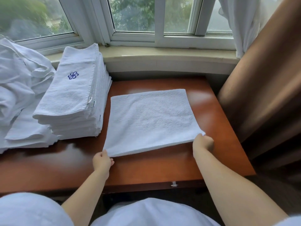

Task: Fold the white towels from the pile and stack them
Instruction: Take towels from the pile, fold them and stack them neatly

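Observation:
A white towel (pixel 149 119) lies folded flat on the reddish-brown table (pixel 162 167). My left hand (pixel 102 161) pinches its near left corner. My right hand (pixel 202 143) grips its near right corner, which is lifted slightly off the table. To the left stands a tall stack of folded white towels (pixel 73 101) with a blue emblem on the top one. Further left, a loose pile of crumpled white towels (pixel 17 82) lies over a lower folded stack (pixel 27 132).
A window sill (pixel 162 57) and window run along the table's far side. A brown curtain (pixel 263 88) hangs close on the right, with a white sheer curtain (pixel 241 22) behind it. White cloth covers my lap (pixel 146 212) at the bottom.

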Demonstrator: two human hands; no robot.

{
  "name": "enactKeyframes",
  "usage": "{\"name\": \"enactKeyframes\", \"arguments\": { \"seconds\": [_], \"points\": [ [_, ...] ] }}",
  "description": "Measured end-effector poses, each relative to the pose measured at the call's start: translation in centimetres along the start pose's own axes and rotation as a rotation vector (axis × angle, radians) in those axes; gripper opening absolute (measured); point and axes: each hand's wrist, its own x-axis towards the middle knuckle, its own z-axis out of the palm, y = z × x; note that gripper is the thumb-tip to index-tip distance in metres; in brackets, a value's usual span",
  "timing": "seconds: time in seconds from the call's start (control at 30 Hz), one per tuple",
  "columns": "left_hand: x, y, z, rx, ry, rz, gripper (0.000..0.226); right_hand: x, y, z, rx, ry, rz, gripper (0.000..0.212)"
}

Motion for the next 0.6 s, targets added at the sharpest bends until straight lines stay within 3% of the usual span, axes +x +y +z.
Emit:
{"name": "enactKeyframes", "arguments": {
  "seconds": [0.07, 0.17, 0.37, 0.5, 0.6],
  "points": [
    [-0.2, -0.8, 0.0, 0.027, 0.028, 0.020, 0.028, -0.5, 1.0, 0.0, 0.016, 0.019, 0.000, 0.024],
    [0.2, -1.0, -0.2, 0.019, 0.034, 0.062, 0.025, -0.3, 0.2, 0.3, 0.012, -0.015, -0.168, 0.026],
    [-0.2, 0.0, -0.1, -0.092, -0.040, -0.241, 0.016, 1.9, 0.6, -0.3, -0.014, -0.155, 0.259, 0.009],
    [-0.6, 2.0, 0.7, -0.318, 0.122, -0.316, 0.018, 1.8, 0.3, -0.2, -0.026, 0.073, 0.077, 0.012],
    [-1.6, 1.7, 0.9, -0.394, 0.253, -0.436, 0.021, 1.5, 0.2, 0.1, -0.026, 0.196, 0.049, 0.019]
  ]
}}
